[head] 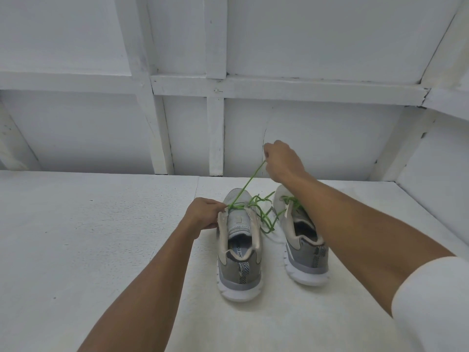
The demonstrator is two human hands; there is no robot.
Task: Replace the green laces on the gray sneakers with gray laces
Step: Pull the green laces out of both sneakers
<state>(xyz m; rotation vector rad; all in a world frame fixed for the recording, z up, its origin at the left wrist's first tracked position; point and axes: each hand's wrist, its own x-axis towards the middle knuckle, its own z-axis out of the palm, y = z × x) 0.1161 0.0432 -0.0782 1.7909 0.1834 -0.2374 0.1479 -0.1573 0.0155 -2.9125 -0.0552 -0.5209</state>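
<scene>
We are unlacing the left sneaker (238,265), which stands on the white table (101,237) with its heel toward us and its toe toward the paneled wall (317,138). The right sneaker (304,252) stands just to its right, pointing the same way, and green shows at its throat too.

Our left hand (203,214) is curled round the left eyelet flap of the left sneaker, near the toe end of the throat, bracing it. Our right hand (281,161) hangs above and beyond the left sneaker's toe, off to its right, with the fingers pinching the green lace (247,183). From that pinch 1 strand runs taut, down and back toward us, to the eyelets just beside the left hand. The slack lies in loose coils (265,219) between the 2 sneakers.

The coming move turns on that line. The strand slants up and away from the left sneaker, roughly along its long axis. We judge that pulling further along the strand would draw it out of the remaining eyelets, with the nearer left hand holding the shoe down. The upper eyelets of the left sneaker look bare. No gray laces show, so relacing is not yet begun.
</scene>
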